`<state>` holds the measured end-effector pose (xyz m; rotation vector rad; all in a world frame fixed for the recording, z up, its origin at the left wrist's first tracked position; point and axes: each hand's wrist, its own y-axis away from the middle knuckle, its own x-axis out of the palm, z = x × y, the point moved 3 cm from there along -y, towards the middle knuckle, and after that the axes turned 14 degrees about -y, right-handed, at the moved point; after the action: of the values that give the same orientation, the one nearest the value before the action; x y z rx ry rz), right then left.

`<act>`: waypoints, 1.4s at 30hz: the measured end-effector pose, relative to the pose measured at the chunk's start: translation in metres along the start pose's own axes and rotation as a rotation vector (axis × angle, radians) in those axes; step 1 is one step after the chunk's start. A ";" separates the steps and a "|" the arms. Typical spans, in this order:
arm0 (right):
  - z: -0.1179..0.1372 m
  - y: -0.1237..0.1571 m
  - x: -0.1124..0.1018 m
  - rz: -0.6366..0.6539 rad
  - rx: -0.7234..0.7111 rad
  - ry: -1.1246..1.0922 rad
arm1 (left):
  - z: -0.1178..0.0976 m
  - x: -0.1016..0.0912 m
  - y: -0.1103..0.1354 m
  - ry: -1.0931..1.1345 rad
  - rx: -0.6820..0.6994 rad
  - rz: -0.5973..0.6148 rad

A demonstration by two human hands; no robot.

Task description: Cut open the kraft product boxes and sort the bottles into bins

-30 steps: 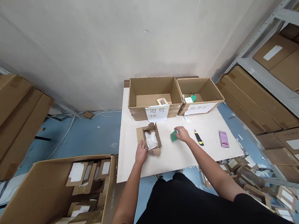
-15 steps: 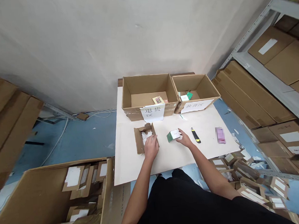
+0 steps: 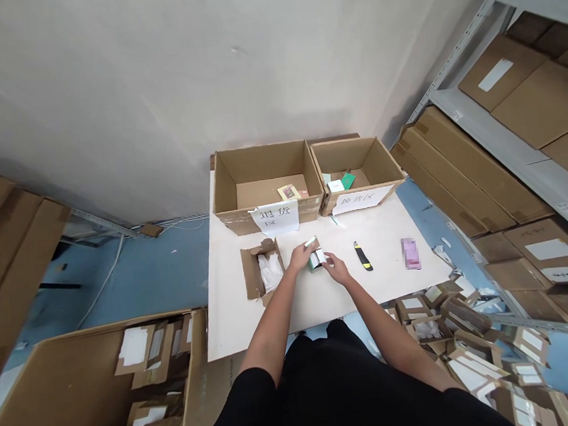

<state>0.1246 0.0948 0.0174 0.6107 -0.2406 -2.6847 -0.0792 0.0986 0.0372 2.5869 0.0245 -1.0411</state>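
Observation:
A small green and white box (image 3: 316, 259) is held between both my hands over the middle of the white table (image 3: 381, 281). My left hand (image 3: 300, 256) grips its left side, fingers curled round it. My right hand (image 3: 335, 267) holds its right side. To the left lies a small opened cardboard parcel (image 3: 250, 275) with white packing (image 3: 270, 270) inside; neither hand touches it.
Two open cartons with paper labels stand at the table's far edge, the left one (image 3: 224, 194) and the right one (image 3: 387, 163), each holding small items. A yellow and black utility knife (image 3: 363, 256) and a pink item (image 3: 410, 253) lie to the right. A big carton of parcels (image 3: 58, 391) stands lower left; shelving with cartons is on the right.
My left hand left the opened parcel and moved right onto the green box. My right hand stays on that box, which shifted slightly left. The view drifted.

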 end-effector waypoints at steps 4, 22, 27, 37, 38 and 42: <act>0.013 -0.006 0.012 -0.071 -0.026 0.092 | 0.006 -0.001 -0.001 0.000 -0.197 -0.210; 0.037 -0.014 -0.004 0.050 -0.050 0.290 | 0.014 0.010 0.015 -0.037 0.094 -0.040; 0.050 -0.017 0.003 0.051 0.088 0.405 | 0.015 0.022 0.027 -0.072 0.232 0.068; 0.096 -0.022 0.008 0.100 0.140 0.422 | 0.003 0.028 0.038 -0.131 0.000 0.068; 0.102 -0.019 0.002 0.071 0.110 0.380 | 0.002 0.027 0.037 -0.153 -0.005 0.068; 0.143 -0.012 -0.034 -0.028 -0.014 0.083 | 0.001 0.025 0.035 -0.175 -0.013 0.061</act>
<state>0.0851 0.1311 0.1550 0.7241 -0.1925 -2.6782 -0.0564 0.0628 0.0301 2.4601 -0.0900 -1.2356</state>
